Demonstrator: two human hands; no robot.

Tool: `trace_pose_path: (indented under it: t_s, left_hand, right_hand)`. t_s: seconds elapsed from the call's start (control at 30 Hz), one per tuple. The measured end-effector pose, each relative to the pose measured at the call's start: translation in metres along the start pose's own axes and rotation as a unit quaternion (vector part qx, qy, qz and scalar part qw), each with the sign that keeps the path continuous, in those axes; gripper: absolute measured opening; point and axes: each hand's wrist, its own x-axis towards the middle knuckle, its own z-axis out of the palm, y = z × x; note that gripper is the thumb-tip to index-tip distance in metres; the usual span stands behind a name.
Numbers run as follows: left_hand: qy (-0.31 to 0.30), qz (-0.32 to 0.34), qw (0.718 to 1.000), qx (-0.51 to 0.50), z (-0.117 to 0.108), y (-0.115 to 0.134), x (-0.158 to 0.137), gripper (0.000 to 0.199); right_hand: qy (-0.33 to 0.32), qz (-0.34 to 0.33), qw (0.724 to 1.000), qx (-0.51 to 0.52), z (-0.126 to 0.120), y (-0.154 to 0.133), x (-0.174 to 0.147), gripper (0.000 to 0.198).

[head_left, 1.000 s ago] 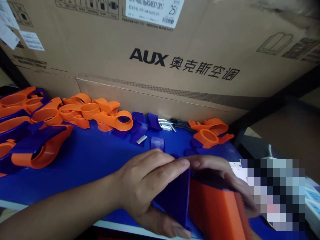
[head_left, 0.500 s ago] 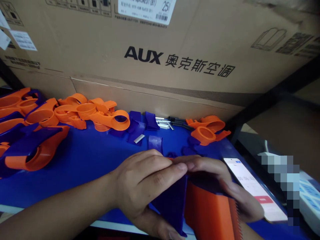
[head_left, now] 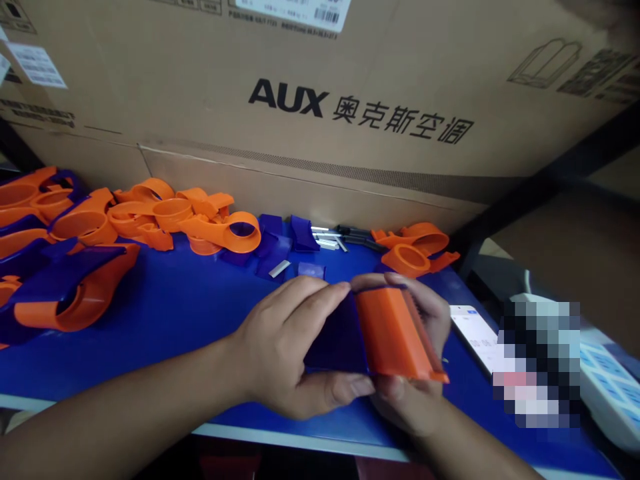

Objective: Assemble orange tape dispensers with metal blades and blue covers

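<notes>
Both my hands hold one tape dispenser [head_left: 393,330] above the front of the blue table. Its orange section has a serrated edge on the right, and its dark blue panel faces me on the left. My left hand [head_left: 280,343] is closed over the blue panel, thumb along the lower edge and fingers across the top. Around the orange section wraps my right hand [head_left: 413,403], with fingers behind it and the thumb below. Just beyond the hands lie loose blue plastic pieces [head_left: 274,252] and a small metal strip [head_left: 279,269].
Orange rings with handles [head_left: 173,217] and blue-orange dispensers [head_left: 75,287] crowd the left. More orange parts [head_left: 413,250] lie at the back right beside thin metal strips [head_left: 327,240]. A phone [head_left: 473,333] and a white power strip [head_left: 605,380] sit right. A cardboard box [head_left: 300,153] stands behind.
The dispenser has been raised away from me and turned so its orange face and lower edge show more. My right hand has shifted left and up with it; the left thumb now lies along the bottom edge.
</notes>
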Motion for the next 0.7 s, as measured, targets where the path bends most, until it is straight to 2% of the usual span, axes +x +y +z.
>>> trace_pose_path:
  t_s: [0.17,0.43,0.7]
  left_hand:
    - [-0.045,-0.088,0.995,0.020,-0.0021,0.0075,-0.0035,0.076]
    - [-0.075,-0.099,0.991,0.045,-0.0060,0.0085,-0.0010,0.071]
    - [-0.100,-0.068,0.991,0.060,-0.0085,0.0063,0.0008,0.075]
  right_hand:
    - [-0.002,0.093,0.994,0.057,0.0025,0.0033,0.0049,0.072]
    - [0.008,0.170,0.976,0.136,0.0053,-0.0008,0.0092,0.072]
    - [0.018,0.179,0.969,0.169,0.0079,-0.0034,0.0102,0.065]
